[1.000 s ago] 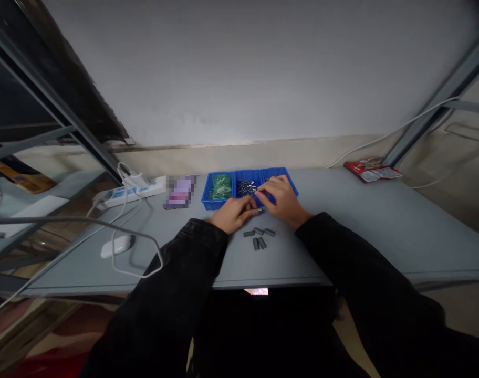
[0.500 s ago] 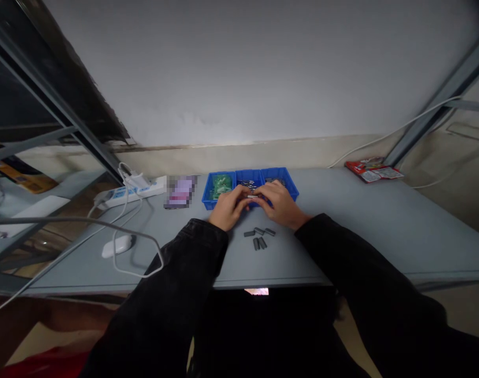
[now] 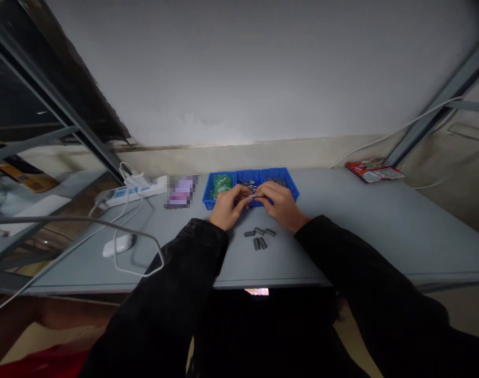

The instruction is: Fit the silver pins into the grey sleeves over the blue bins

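Observation:
My left hand and my right hand meet at the front of a blue three-part bin. Fingertips of both are closed on a small, slim, greyish piece, mostly covered by the fingers; its kind is too small to make out. Green items fill the left compartment. Shiny metal pieces lie in the middle one, and dark grey pieces in the right one are partly hidden by my right hand. Nearer me, several small dark grey blocks rest on the table.
To the left are a white power strip with plugs and cables, a phone-like blurred item, and a white earbud case. A loose cable crosses the table's left side. A red packet lies far right, beside a metal post.
The fingers of my right hand have shifted slightly around the small piece, which is turned and less visible. The blocks and the bin stay where they were.

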Demonstrator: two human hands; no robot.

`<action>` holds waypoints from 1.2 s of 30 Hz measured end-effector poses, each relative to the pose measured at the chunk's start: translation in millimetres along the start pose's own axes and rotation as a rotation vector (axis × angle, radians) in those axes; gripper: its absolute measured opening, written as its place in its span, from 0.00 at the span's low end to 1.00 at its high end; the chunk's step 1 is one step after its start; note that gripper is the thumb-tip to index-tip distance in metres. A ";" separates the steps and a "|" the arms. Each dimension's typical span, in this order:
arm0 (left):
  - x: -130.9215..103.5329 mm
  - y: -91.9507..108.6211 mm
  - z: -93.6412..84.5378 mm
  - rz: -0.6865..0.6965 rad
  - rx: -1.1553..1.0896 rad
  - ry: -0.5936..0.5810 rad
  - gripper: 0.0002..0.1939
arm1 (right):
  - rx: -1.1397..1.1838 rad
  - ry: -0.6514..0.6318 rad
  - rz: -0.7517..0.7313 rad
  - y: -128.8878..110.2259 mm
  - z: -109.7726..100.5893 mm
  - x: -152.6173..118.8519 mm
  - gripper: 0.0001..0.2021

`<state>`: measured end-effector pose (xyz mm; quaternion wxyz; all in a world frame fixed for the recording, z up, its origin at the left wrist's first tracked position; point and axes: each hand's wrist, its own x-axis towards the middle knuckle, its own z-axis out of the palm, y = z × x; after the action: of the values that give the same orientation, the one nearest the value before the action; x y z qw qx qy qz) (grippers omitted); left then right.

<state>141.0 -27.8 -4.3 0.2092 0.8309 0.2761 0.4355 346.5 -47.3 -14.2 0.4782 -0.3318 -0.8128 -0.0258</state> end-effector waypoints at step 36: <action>-0.3 -3.2 -6.1 -0.009 0.039 0.102 0.06 | -0.088 -0.091 0.036 -2.0 -17.0 6.6 0.12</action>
<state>134.8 -24.9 -3.1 0.1805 0.8102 0.2985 0.4710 356.1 -51.5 0.8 0.4262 -0.3679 -0.8256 -0.0378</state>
